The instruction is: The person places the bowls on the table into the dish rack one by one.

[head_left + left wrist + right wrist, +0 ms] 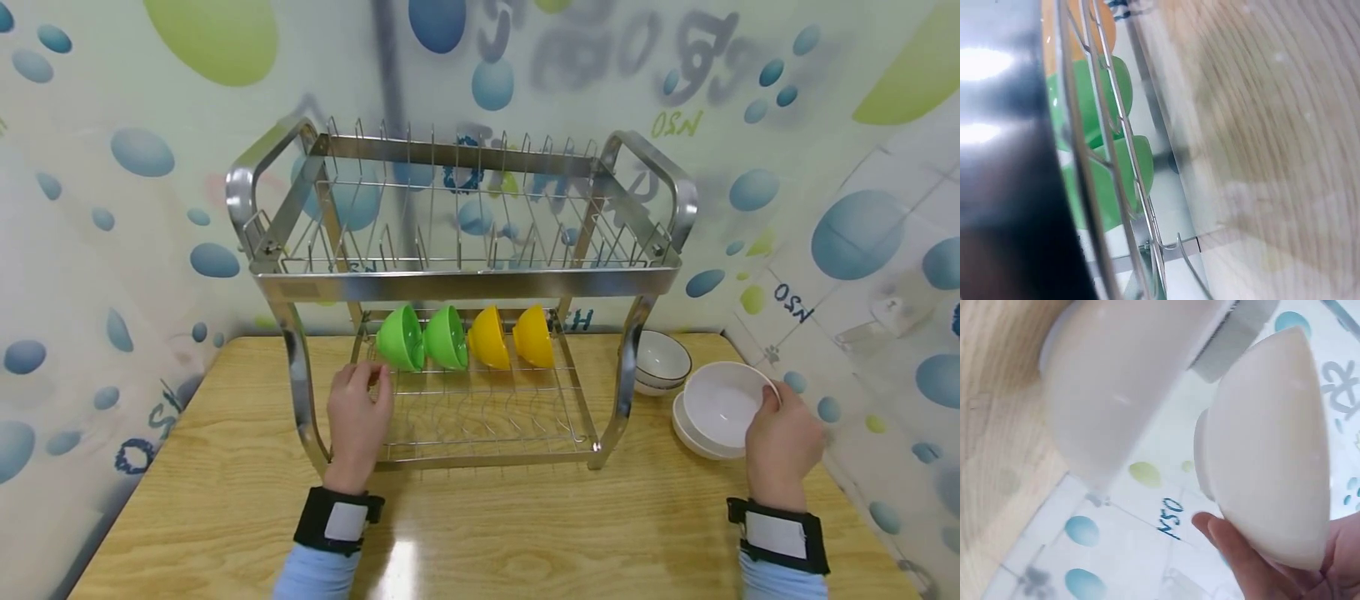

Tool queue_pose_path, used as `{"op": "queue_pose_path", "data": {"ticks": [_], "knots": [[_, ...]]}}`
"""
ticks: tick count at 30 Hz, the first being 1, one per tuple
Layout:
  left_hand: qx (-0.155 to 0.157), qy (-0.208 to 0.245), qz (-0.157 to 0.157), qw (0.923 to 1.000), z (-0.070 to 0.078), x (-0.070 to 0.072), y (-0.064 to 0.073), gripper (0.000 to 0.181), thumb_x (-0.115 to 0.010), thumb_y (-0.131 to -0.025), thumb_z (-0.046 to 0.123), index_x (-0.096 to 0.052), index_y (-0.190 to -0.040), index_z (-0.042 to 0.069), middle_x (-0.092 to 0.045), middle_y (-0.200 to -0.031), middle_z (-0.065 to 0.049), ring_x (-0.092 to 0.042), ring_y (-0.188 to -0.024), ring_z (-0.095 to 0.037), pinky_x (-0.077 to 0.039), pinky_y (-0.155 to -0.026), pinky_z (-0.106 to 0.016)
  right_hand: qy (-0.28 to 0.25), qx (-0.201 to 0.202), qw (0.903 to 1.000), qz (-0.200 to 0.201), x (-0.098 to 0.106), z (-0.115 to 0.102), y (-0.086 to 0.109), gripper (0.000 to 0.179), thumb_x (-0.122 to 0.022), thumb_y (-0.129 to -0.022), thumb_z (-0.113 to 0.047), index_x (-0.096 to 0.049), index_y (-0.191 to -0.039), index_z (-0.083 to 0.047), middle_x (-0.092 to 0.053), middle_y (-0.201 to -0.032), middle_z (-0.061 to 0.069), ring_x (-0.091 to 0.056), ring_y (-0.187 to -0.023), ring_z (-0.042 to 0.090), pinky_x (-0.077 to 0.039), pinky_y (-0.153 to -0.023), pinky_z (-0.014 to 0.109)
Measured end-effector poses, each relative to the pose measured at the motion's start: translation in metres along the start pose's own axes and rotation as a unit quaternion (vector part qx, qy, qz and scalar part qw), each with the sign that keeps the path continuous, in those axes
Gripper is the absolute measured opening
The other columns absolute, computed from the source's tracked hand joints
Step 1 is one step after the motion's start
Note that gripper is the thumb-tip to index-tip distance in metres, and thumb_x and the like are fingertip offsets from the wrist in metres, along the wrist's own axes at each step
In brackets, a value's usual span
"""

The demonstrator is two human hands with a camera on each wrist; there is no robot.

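Note:
My right hand [785,439] grips a white bowl [726,404] by its right rim. In the right wrist view that bowl [1272,450] is raised and tilted, apart from another white bowl [1116,381]. Below it in the head view, a white bowl [688,437] rests on the table. My left hand [358,417] is over the lower tier's left front, its fingers loosely bent beside the nearest green bowl [400,337]; I see nothing held in it. A second green bowl [446,337] and two yellow bowls [489,337] stand on edge in the row.
A two-tier metal dish rack [465,286] stands on the wooden table [525,525], its upper tier lined with upright wires. White bowls with a dark rim line [662,360] sit right of the rack. A patterned wall [135,250] rises behind and at both sides.

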State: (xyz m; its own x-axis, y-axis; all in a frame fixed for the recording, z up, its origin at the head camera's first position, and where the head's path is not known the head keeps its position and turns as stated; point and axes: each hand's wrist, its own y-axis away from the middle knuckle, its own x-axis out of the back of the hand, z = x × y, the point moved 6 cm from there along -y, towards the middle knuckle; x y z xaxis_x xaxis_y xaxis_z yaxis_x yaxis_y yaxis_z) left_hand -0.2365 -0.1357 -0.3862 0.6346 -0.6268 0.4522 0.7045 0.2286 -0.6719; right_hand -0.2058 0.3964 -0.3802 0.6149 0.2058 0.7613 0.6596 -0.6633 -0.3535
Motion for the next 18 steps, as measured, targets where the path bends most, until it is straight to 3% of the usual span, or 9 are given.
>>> {"op": "queue_pose_path", "data": {"ticks": [4, 9, 13, 18], "knots": [[0.007, 0.009, -0.003, 0.9999, 0.003, -0.002, 0.000, 0.016, -0.060, -0.091, 0.010, -0.067, -0.089, -0.004, -0.063, -0.083, -0.018, -0.057, -0.078, -0.030, -0.048, -0.066, -0.038, -0.024, 0.001, 0.9995, -0.019, 0.007, -0.006, 0.003, 0.040, -0.034, -0.104, -0.019, -0.048, -0.134, 0.002, -0.052, -0.131, 0.027, -0.048, -0.118, 0.046, -0.039, -0.100, 0.059], [0.022, 0.020, -0.011, 0.9995, 0.007, -0.006, 0.000, 0.017, -0.059, -0.092, 0.012, -0.066, -0.091, -0.004, -0.063, -0.084, -0.016, -0.057, -0.076, -0.028, -0.047, -0.065, -0.036, -0.046, -0.028, 0.9960, -0.071, 0.013, -0.009, 0.009, 0.046, -0.029, -0.104, -0.026, -0.040, -0.141, 0.000, -0.045, -0.138, 0.027, -0.047, -0.119, 0.045, -0.043, -0.095, 0.059], [0.035, 0.032, -0.022, 0.9986, 0.009, -0.011, 0.000, 0.017, -0.060, -0.092, 0.012, -0.066, -0.093, -0.004, -0.063, -0.085, -0.016, -0.058, -0.076, -0.028, -0.050, -0.066, -0.037, -0.047, -0.038, 0.9925, -0.107, 0.019, -0.011, 0.016, 0.051, -0.026, -0.104, -0.031, -0.036, -0.143, 0.001, -0.046, -0.135, 0.031, -0.051, -0.111, 0.046, -0.048, -0.088, 0.056], [0.053, 0.052, -0.038, 0.9965, 0.014, -0.018, 0.001, 0.015, -0.060, -0.091, 0.011, -0.066, -0.093, -0.003, -0.062, -0.086, -0.016, -0.059, -0.076, -0.027, -0.052, -0.065, -0.037, -0.048, -0.031, 0.9908, -0.123, 0.026, -0.017, 0.023, 0.054, -0.027, -0.104, -0.034, -0.037, -0.142, 0.003, -0.048, -0.131, 0.033, -0.054, -0.103, 0.044, -0.051, -0.082, 0.055]]}}
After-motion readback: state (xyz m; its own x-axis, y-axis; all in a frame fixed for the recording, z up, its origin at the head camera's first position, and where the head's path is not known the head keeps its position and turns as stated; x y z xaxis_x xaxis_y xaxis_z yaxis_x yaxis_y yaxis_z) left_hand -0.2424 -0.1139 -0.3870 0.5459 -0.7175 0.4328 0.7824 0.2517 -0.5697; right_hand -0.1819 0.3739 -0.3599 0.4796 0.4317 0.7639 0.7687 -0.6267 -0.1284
